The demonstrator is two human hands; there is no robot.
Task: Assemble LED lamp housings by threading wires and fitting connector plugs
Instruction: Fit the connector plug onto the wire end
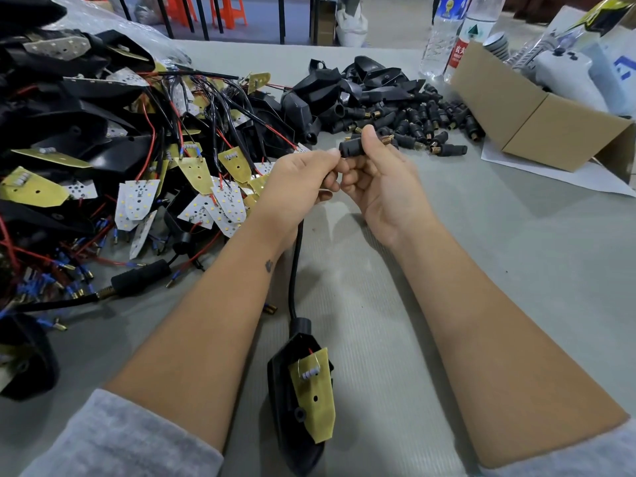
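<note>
A black lamp housing (296, 401) lies on the table between my forearms, with a yellow circuit board (315, 401) sitting in it. Its black sleeved cable (295, 270) runs up from the housing into my left hand (299, 187), which pinches the cable's end. My right hand (382, 180) grips a black connector plug (354, 148) with a brass threaded tip, held right against the left fingertips. Whether the wire end is inside the plug is hidden by my fingers.
A tangled heap of LED boards, red and black wires and housings (103, 149) fills the left. Loose black plugs (430, 122) and empty housings (344, 87) lie at the back. A cardboard box (537, 129) and water bottles (444, 36) stand at right.
</note>
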